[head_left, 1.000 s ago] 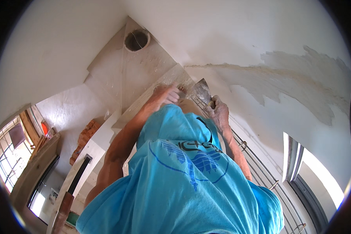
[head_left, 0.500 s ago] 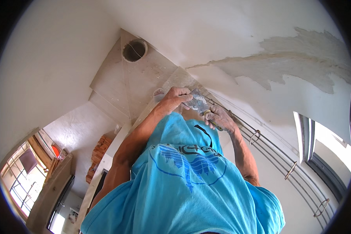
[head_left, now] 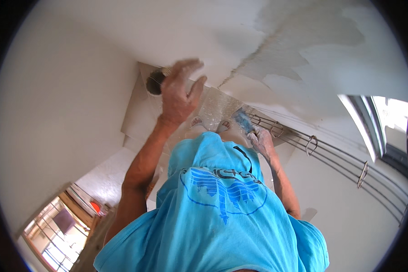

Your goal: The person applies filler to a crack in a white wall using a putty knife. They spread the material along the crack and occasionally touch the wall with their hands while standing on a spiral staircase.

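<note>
My left hand (head_left: pixel 180 93) is raised with bent fingers apart and nothing in it, in front of the white wall and partly over a round dark hole (head_left: pixel 153 82) in the dusty ledge. My right hand (head_left: pixel 262 143) grips a putty knife (head_left: pixel 243 119) with a smeared metal blade, beside the long wire bar frame (head_left: pixel 311 145) with its rings. Above them runs a jagged grey plaster patch (head_left: pixel 294 54) along a crack in the wall. My sandaled feet (head_left: pixel 224 126) show below, between my hands.
A window with a dark frame (head_left: pixel 378 127) is at the right beyond the bars. At the lower left are a barred window (head_left: pixel 54 231) and a small red object (head_left: pixel 95 207). A plain white wall (head_left: pixel 63 113) fills the left side.
My left hand has left the blade and risen up and left, fingers spreading. My right hand still holds the knife. The view has shifted, bringing the wall patch higher and more slanted.
</note>
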A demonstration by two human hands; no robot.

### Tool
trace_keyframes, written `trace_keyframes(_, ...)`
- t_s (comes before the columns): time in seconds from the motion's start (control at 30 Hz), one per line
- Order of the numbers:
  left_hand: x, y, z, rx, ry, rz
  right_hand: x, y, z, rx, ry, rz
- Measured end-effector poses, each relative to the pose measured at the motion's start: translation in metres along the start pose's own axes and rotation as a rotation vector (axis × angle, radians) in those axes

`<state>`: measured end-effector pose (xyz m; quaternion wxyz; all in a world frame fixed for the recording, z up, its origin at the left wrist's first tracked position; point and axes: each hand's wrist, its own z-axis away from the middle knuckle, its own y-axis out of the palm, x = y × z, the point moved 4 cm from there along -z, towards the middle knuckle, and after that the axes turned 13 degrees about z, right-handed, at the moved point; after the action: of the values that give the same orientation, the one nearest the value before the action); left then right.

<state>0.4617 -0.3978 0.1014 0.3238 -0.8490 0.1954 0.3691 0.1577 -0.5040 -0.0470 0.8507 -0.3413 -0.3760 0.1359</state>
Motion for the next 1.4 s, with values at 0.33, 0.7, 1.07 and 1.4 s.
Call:
trace_keyframes(0.33, -0.097, -0.011, -0.161, 0.029, 1.252, -0.512, -0.009, 0.011, 0.012, -0.097, 0.147, -0.422)
trace_keyframes(0.7, -0.071, -0.021, -0.179, 0.018, 1.229, -0.791, -0.017, 0.032, 0.025, -0.113, 0.26, -0.507)
trace_keyframes(1.07, -0.128, -0.019, -0.134, 0.06, 1.298, -0.757, 0.006, 0.063, -0.007, -0.125, 0.2, -0.983)
trace_keyframes(1.4, -0.039, 0.051, 0.016, 0.608, 0.846, -0.102, 0.014, 0.134, -0.086, -0.755, 0.269, -0.902)
